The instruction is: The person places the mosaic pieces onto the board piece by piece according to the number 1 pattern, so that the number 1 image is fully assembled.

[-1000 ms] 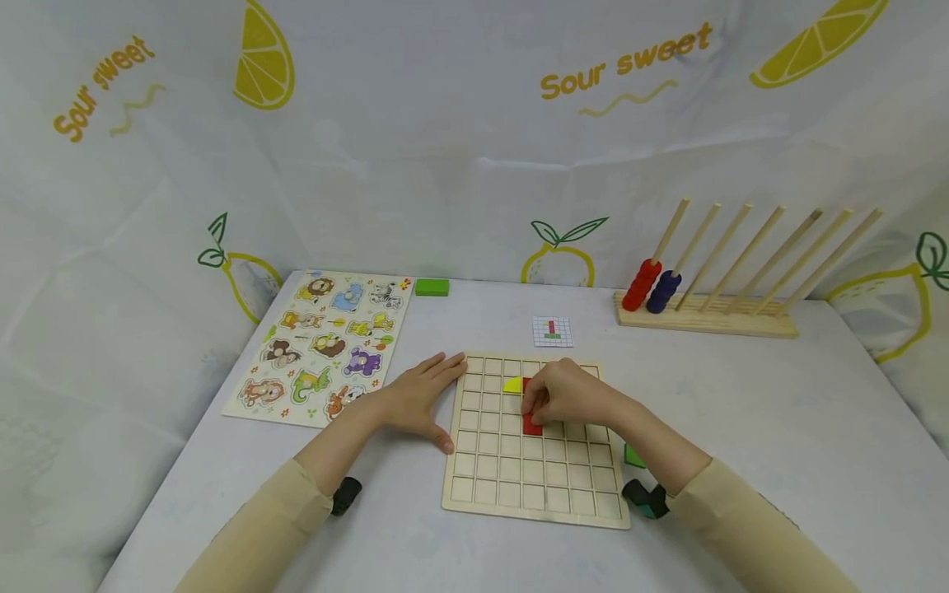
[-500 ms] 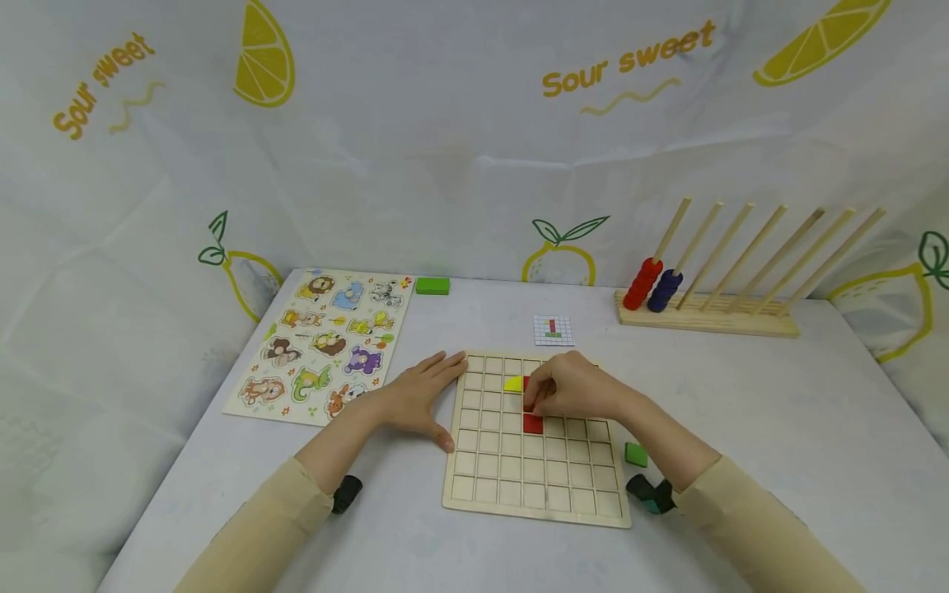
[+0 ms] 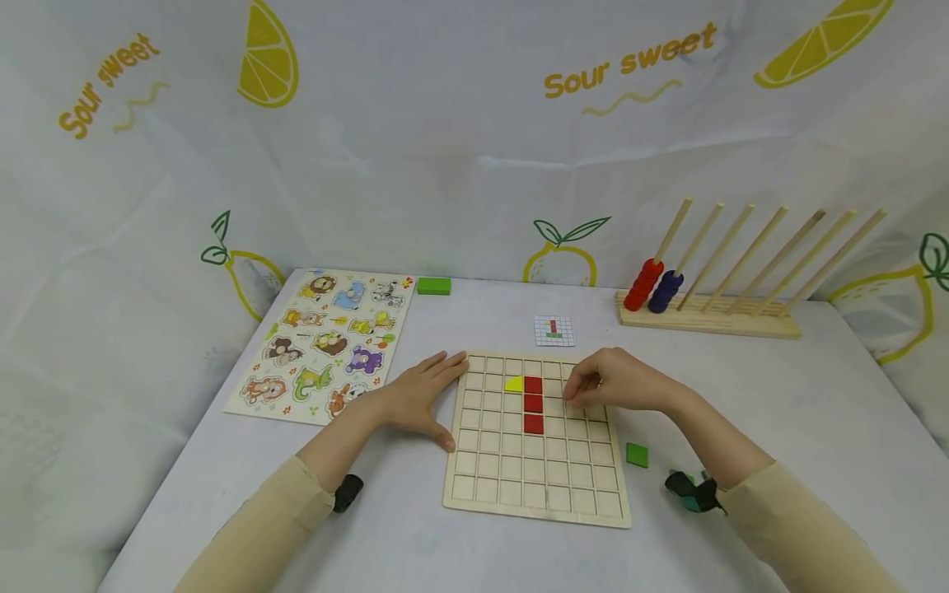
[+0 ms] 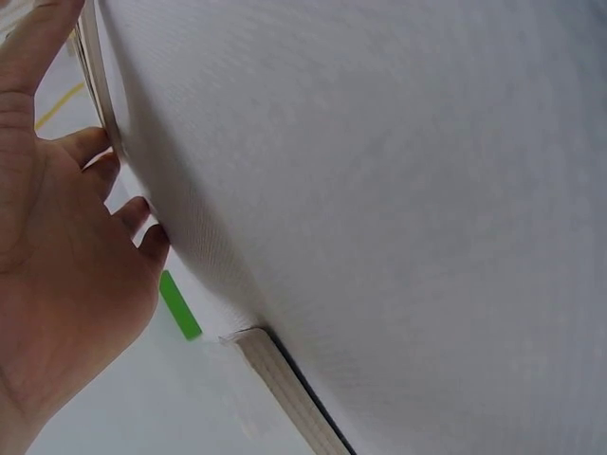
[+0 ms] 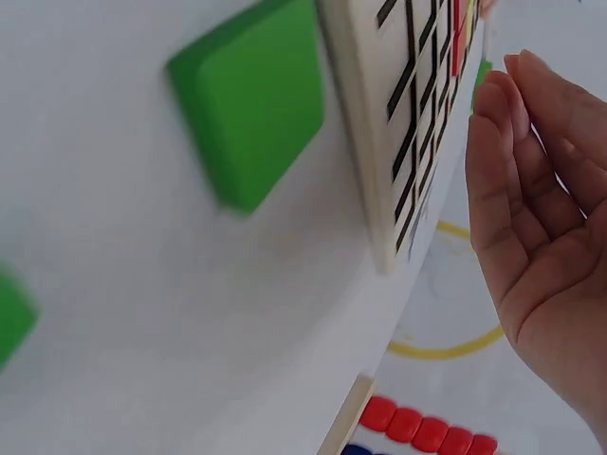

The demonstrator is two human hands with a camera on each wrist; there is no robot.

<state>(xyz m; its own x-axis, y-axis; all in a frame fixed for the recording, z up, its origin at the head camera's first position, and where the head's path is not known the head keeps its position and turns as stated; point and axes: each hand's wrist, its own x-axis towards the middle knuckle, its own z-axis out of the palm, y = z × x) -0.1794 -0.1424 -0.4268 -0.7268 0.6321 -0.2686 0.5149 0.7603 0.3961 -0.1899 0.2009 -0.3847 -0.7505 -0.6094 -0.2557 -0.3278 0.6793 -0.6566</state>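
On the table lies a wooden grid board (image 3: 497, 494). Three red square tiles (image 3: 533, 403) fill one column of its cells, and a yellow piece with a rounded edge (image 3: 514, 384) sits left of the top one. My left hand (image 3: 415, 399) rests with fingers spread along the board's left edge; its fingers (image 4: 142, 213) show in the left wrist view. Over the board's right part hovers my right hand (image 3: 611, 379), fingers loosely bent and thumb near the fingertips. Nothing shows between those fingers (image 5: 493, 161) in the right wrist view.
A green square tile (image 3: 637, 455) lies right of the board, with more green pieces by the right wrist. Behind the board is a small pattern card (image 3: 553, 330). An animal puzzle (image 3: 296, 371), a green block (image 3: 433, 286) and a bead rack (image 3: 712, 324) stand around.
My right hand has left the red tiles and moved right, uncovering all three in their column. The left hand stays at the board's edge.
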